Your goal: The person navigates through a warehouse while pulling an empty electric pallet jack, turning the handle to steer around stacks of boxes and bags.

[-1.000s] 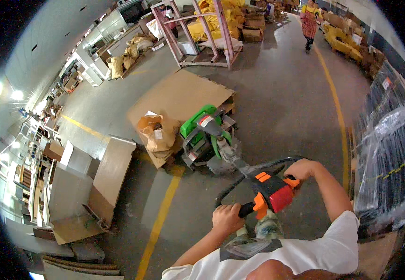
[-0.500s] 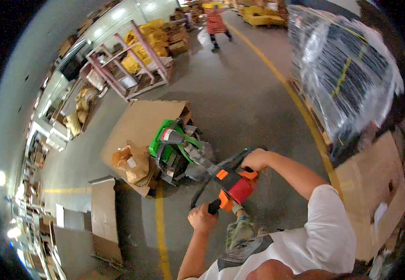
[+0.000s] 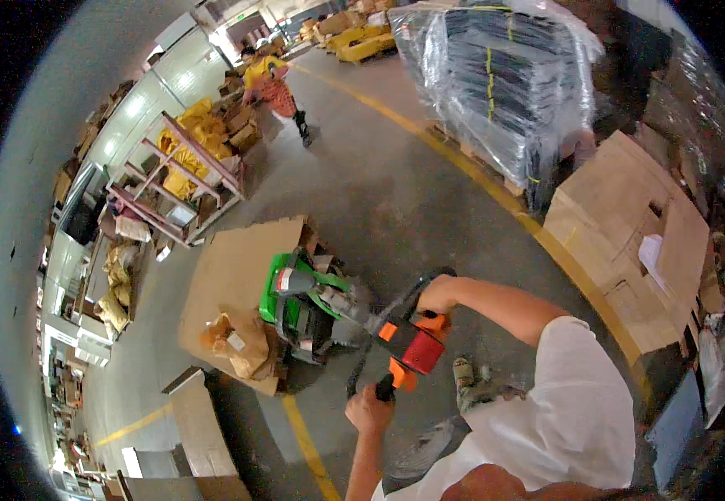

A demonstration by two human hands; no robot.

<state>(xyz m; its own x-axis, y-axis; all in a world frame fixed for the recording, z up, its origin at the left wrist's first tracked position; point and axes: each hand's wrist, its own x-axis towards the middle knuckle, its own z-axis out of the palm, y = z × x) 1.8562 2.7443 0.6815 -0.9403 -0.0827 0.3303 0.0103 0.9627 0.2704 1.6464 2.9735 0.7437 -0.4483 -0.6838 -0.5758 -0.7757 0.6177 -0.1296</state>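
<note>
Both my hands grip the handle of a green electric pallet jack point(image 3: 295, 301). My left hand point(image 3: 371, 409) is closed round the near grip of the control handle point(image 3: 419, 347), which is black, red and orange. My right hand point(image 3: 437, 296) wraps the far grip, its fingers partly hidden. Beyond the jack's body lies a large flat load topped with brown cardboard point(image 3: 220, 284). A crumpled brown paper package point(image 3: 241, 344) with a white label rests on its near corner. The jack's forks are hidden under the load.
To the right, a film-wrapped dark stack point(image 3: 496, 92) stands on a pallet, with a large cardboard box point(image 3: 629, 242) nearer. At left are a pinkish metal frame point(image 3: 179, 179) and cardboard panels point(image 3: 204, 422). Ahead walks a person point(image 3: 279, 96) in orange. Yellow lines point(image 3: 429, 138) mark the floor.
The surroundings have swung leftward in view: the wrapped stack, the metal frame and the person in orange all sit farther left. The pallet jack and both gripping hands stay near the same place.
</note>
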